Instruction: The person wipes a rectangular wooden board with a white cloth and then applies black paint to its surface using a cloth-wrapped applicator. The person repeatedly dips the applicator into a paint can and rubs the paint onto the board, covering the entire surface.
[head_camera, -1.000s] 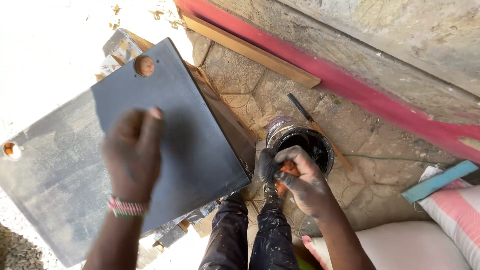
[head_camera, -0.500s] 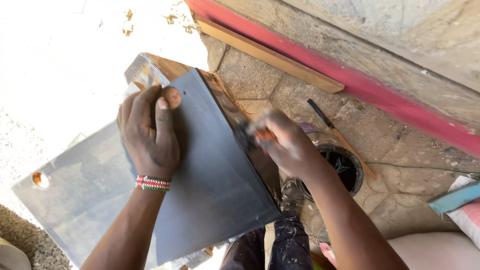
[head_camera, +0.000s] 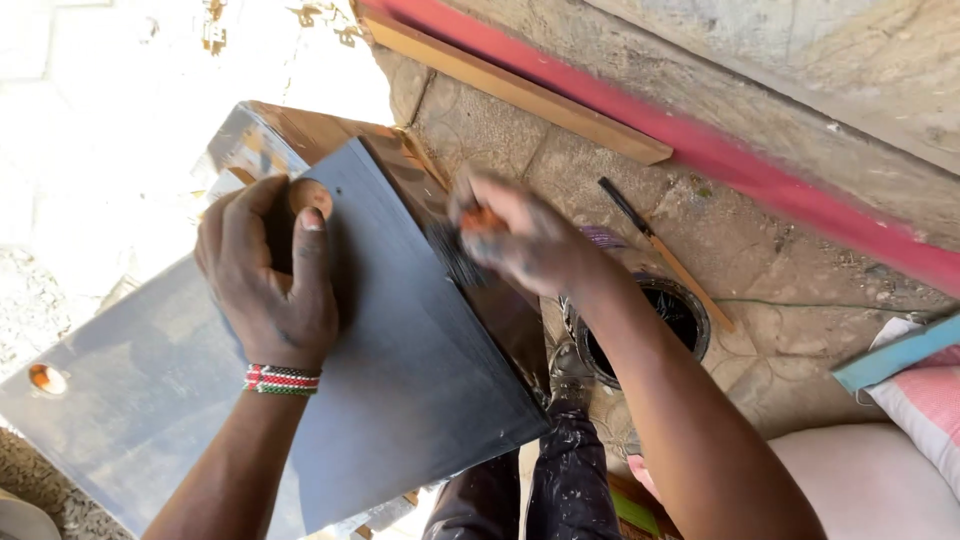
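Note:
A large flat board (head_camera: 400, 380) painted dark grey lies tilted in front of me, with round bare-wood holes near its corners. My left hand (head_camera: 268, 270) presses flat on the board's upper part, next to one hole, with a beaded band on the wrist. My right hand (head_camera: 520, 235), smeared with dark paint, grips a paintbrush (head_camera: 455, 250) whose dark bristles touch the board's right edge. A tin of black paint (head_camera: 650, 325) sits on the stone floor just right of the board, partly hidden by my right forearm.
A long wooden strip (head_camera: 520, 90) lies along a red-painted wall base (head_camera: 760, 170) at the back. A thin stick (head_camera: 660, 250) rests on the stones beside the tin. A pink-striped sack (head_camera: 925, 400) and a pale blue strip (head_camera: 895, 355) lie at the right. My paint-stained trousers (head_camera: 540, 480) show below.
My right hand lifted the brush out of the tin and brought it left to the board's right edge. My left hand slid up the board toward the hole.

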